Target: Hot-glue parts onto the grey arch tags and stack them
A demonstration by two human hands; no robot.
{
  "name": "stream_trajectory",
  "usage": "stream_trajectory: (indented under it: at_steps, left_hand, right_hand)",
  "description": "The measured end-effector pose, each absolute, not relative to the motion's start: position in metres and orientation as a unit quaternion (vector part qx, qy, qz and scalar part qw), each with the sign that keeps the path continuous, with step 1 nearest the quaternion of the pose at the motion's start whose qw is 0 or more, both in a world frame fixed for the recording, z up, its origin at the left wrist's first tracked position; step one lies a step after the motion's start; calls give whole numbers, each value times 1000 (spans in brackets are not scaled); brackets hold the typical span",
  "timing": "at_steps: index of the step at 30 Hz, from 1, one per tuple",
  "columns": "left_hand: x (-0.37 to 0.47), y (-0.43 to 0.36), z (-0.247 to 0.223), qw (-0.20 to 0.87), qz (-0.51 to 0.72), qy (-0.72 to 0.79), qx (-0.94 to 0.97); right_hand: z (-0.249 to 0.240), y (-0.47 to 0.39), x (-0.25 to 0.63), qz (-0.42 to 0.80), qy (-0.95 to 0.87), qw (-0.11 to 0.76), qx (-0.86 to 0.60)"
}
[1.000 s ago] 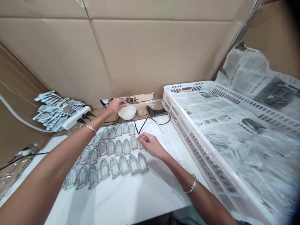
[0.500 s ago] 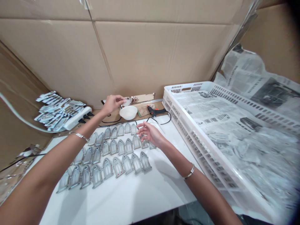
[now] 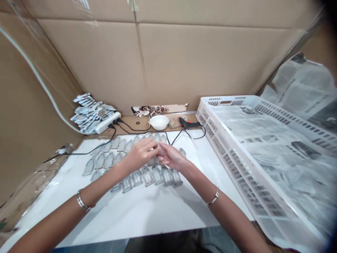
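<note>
My left hand and my right hand meet above the middle of the white tabletop. The fingers of both are closed, with fingertips touching or nearly so; whatever lies between them is too small and hidden to name. Beneath them, rows of grey, arch-topped flat pieces with pale centres cover the table. One front-row piece has small reddish marks along its bottom edge. Behind the hands stands a white bowl, its contents not visible. A black glue gun with an orange-red trigger lies right of the bowl.
A white plastic crate, lined with newspaper, takes up the right side. At back left, a white power strip with black plugs sits by a heap of flat pieces. Black cords cross the back. Cardboard walls enclose the table.
My left hand, which held a translucent whitish piece beside the bowl, has come back and right to meet my right hand. The right fingers have curled in. The view has shifted left.
</note>
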State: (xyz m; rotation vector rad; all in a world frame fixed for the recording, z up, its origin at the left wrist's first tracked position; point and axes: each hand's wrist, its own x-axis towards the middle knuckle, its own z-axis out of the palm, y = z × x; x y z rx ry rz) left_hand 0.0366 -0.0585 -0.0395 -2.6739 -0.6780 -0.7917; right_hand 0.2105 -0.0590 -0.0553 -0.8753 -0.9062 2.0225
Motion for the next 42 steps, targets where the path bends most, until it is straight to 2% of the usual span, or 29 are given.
stream_trajectory:
  at_steps: [3, 7, 11, 15, 18, 21, 25, 30, 35, 38, 42]
  left_hand:
    - [30, -71, -45, 121, -231, -251, -932]
    - [16, -79, -55, 26, -216, -274, -937]
    - [1, -90, -64, -152, -264, -342, -889]
    - [3, -99, -74, -324, -367, -473, -732]
    - [12, -99, -85, -461, -414, -470, -629]
    - [17, -97, -91, -541, -423, -440, -579]
    - [15, -98, -89, -561, -427, -432, -563]
    - [7, -100, -82, -533, -459, -457, -545]
    - [5, -96, -92, -514, -466, -497, -522]
    - [16, -102, -103, -510, -417, -494, -568]
    - [29, -111, -108, -453, -349, -490, -658]
  right_hand:
    - [-69, -72, 200, 814, -306, 368, -329]
    - [-86, -80, 193, 797, -352, 356, -338]
    - [-94, -82, 194, 742, -425, 375, -357]
    - [-91, -86, 195, 701, -483, 379, -363]
    - [-89, -90, 194, 688, -512, 356, -371]
    - [-90, -93, 193, 701, -519, 340, -352]
    - [-89, -99, 192, 727, -503, 323, -337]
    - [-93, -101, 191, 744, -484, 321, -330]
    - [-103, -86, 200, 742, -393, 412, -353]
    - [-100, -76, 209, 731, -354, 462, -357]
    - [-93, -72, 218, 731, -327, 487, -350]
